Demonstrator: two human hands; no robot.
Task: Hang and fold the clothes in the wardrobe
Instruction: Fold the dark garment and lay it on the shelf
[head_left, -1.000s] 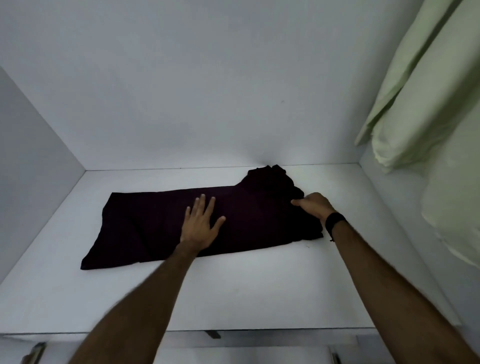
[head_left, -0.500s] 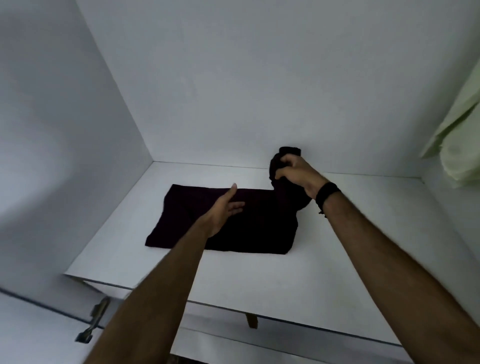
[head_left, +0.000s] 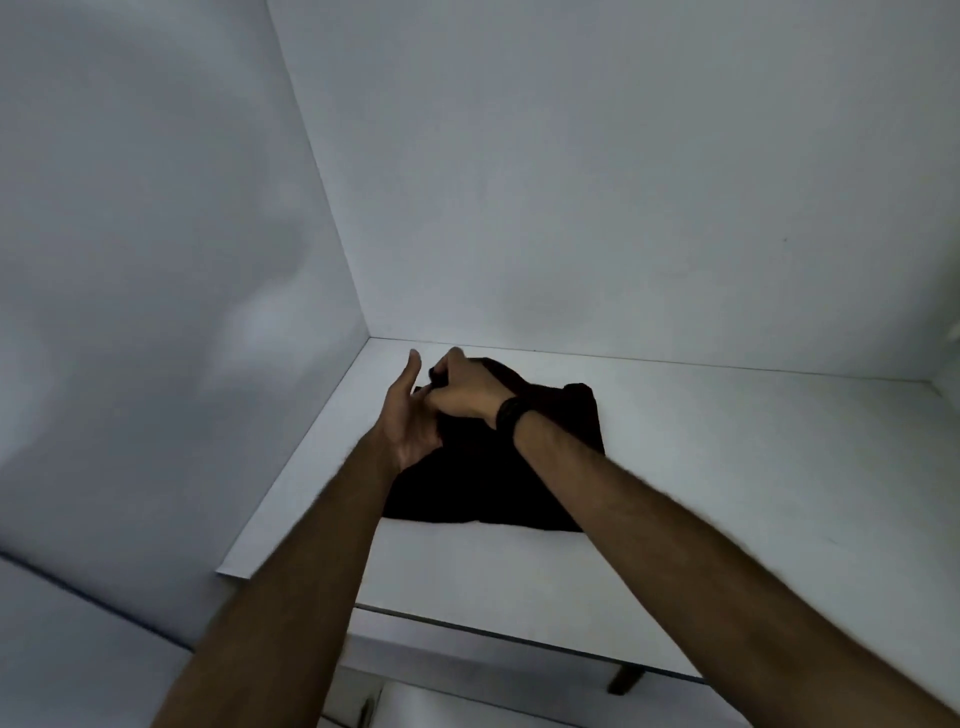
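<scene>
A dark garment (head_left: 483, 488) lies folded over on the white wardrobe shelf (head_left: 727, 467), near the left wall. My right hand (head_left: 462, 389), with a black band on its wrist, grips the garment's folded-over end at the far left side of the cloth. My left hand (head_left: 408, 415) stands edge-on just left of it, fingers straight, its palm against the cloth's left side. Part of the garment is hidden behind both hands.
The white left wall (head_left: 156, 260) and back wall (head_left: 623, 182) close in the shelf. The shelf's front edge (head_left: 467, 623) runs below my forearms, with a small bracket (head_left: 623, 678) under it.
My right hand has carried the garment's right end across to the left, folding the cloth in half. My left hand lifted off the middle and turned edge-on. The view swung left.
</scene>
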